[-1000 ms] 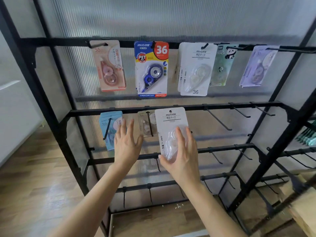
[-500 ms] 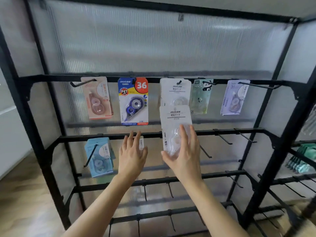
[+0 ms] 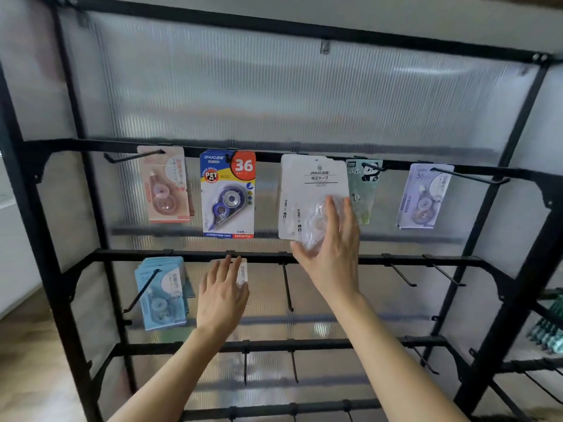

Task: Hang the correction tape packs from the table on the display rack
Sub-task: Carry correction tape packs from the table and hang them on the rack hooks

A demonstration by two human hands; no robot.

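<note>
1. The right hand [image 3: 332,254] grips the white pack [image 3: 313,184], with its fingers laid over the clear blister and its thumb at the lower edge.
2. A second ago this pack was down by the second rail [image 3: 365,259]. Now it is up at the top rail [image 3: 76,145], with its hang hole about level with the hook there, between the blue pack [image 3: 228,196] and the panda pack [image 3: 364,190].
3. It now covers the matching white pack that showed on that hook a moment ago, so it is probably joining its own kind. I cannot tell whether the hole is already over the hook tip.
4. The left hand [image 3: 222,296] stays low, fingers straight and holding nothing, in front of a small pack [image 3: 242,274] on the second rail. Whether it touches that pack is unclear.
5. For the task, this pack looks nearly hung. It likely needs only a push back along the hook and a release. The table is out of view.
</note>
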